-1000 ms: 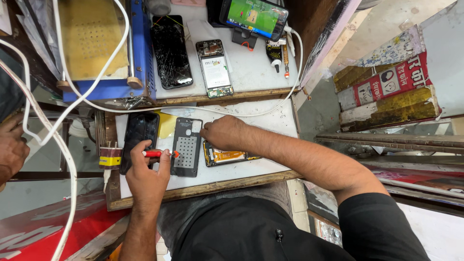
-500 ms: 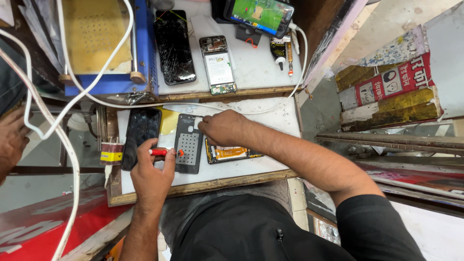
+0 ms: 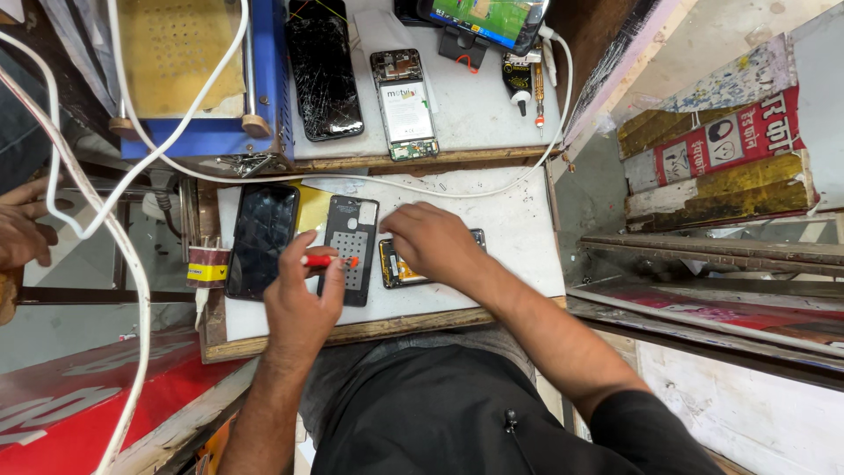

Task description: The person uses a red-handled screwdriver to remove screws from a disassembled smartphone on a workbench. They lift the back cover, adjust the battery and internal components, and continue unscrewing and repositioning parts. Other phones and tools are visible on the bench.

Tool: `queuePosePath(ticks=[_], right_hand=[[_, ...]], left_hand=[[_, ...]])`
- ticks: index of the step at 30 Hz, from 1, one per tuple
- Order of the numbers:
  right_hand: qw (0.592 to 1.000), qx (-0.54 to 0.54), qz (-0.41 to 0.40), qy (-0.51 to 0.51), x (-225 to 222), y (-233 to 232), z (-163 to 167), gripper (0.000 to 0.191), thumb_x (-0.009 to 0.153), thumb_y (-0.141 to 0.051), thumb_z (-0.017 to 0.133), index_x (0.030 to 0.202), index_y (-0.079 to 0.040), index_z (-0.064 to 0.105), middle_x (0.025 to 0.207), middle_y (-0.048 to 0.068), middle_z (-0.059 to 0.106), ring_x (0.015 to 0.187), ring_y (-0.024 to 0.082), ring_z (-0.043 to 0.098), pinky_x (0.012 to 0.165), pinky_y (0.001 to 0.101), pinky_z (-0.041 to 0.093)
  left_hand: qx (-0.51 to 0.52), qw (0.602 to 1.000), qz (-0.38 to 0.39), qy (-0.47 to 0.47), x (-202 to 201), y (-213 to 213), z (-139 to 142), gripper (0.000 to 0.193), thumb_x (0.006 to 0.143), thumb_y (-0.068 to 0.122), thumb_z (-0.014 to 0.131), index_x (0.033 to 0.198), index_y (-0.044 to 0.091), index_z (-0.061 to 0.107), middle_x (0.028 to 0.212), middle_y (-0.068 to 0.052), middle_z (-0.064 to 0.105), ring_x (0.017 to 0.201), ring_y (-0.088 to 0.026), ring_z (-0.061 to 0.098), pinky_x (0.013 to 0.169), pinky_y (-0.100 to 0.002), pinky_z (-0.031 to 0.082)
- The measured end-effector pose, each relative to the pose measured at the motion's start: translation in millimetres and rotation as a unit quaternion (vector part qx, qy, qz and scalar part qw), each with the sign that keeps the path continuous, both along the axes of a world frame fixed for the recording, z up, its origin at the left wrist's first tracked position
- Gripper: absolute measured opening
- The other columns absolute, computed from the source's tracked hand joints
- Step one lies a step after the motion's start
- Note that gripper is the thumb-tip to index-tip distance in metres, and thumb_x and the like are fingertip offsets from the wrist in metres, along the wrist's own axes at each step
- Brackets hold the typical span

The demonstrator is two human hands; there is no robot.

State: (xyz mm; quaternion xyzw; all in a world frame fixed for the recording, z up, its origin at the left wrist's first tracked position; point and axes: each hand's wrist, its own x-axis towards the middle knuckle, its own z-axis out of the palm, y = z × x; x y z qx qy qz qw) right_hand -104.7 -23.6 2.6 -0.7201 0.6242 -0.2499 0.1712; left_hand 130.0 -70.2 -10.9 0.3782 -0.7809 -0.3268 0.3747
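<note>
Disassembly of a phone is the step judged to be in hand on the white work board (image 3: 519, 237). A red-handled screwdriver (image 3: 327, 260) is gripped in the closed fingers of the left hand (image 3: 299, 299), its handle lying level across the lower part of a dark phone back frame (image 3: 350, 249) that rests flat on the board. The opened phone body (image 3: 400, 268), with an amber patch showing inside it, lies just beside the frame and is pressed down by the right hand (image 3: 431, 242), whose fingers are spread flat over its upper part; nothing is seen to be grasped there. A black phone screen (image 3: 262, 237) lies beside the frame on the far side, partly over a yellow sheet (image 3: 312, 207). On the upper shelf a cracked phone (image 3: 323, 66) and an opened phone with a white battery (image 3: 404, 101) are laid side by side, next to a blue machine (image 3: 202, 79), and a white cable (image 3: 132, 114) is draped over the whole. Another person's hand (image 3: 22, 233) is seen at the edge of the view. The next move is judged to call for the driver tip to be brought across to a screw in the body while the body is held steady; which screw cannot be told.
</note>
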Motion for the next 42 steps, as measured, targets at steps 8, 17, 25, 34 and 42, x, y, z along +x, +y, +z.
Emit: queuePosePath(ticks=[8,17,25,34,42], right_hand=[[0.997,-0.064,-0.038,-0.020,24,84,-18,0.034,0.085,-0.003,0.067,0.119,-0.008,0.071,0.131,0.012,0.068,0.136,0.035,0.056,0.117,0.0521,0.043],[0.998,-0.042,-0.030,0.018,32,92,-34,0.033,0.086,-0.005,0.069,0.120,-0.009,0.070,0.139,0.010,0.061,0.143,0.032,0.049,0.121,0.0555,0.037],[0.998,-0.029,-0.042,0.024,35,88,-28,0.039,0.089,-0.010,0.069,0.128,-0.008,0.066,0.135,0.012,0.061,0.141,0.033,0.050,0.120,0.0553,0.037],[0.997,-0.027,-0.061,0.046,39,82,-24,0.045,0.087,-0.016,0.072,0.130,-0.006,0.065,0.133,0.013,0.061,0.136,0.033,0.053,0.117,0.0544,0.039],[0.996,-0.023,-0.076,0.044,39,76,-17,0.044,0.087,-0.018,0.074,0.129,-0.006,0.067,0.132,0.012,0.063,0.131,0.032,0.056,0.113,0.0526,0.043]], left_hand=[[-0.049,0.997,-0.053,-0.035,-25,5,-5,0.058,0.092,0.005,0.077,0.140,0.007,0.046,0.100,-0.011,0.076,0.087,-0.028,0.077,0.075,-0.038,0.062],[-0.083,0.994,-0.042,-0.066,-27,5,-6,0.056,0.091,0.005,0.078,0.138,0.006,0.048,0.098,-0.010,0.075,0.084,-0.028,0.076,0.073,-0.039,0.062],[-0.086,0.984,-0.133,-0.086,-29,2,9,0.052,0.092,-0.001,0.070,0.138,0.007,0.049,0.106,-0.015,0.073,0.094,-0.032,0.075,0.079,-0.041,0.061],[-0.105,0.971,-0.144,-0.157,-41,1,14,0.032,0.094,0.003,0.067,0.124,0.011,0.059,0.104,-0.012,0.071,0.087,-0.034,0.073,0.073,-0.043,0.059],[-0.093,0.980,-0.133,-0.116,-44,-6,24,0.029,0.092,0.010,0.067,0.120,0.007,0.058,0.109,-0.015,0.073,0.089,-0.037,0.072,0.069,-0.043,0.059]])
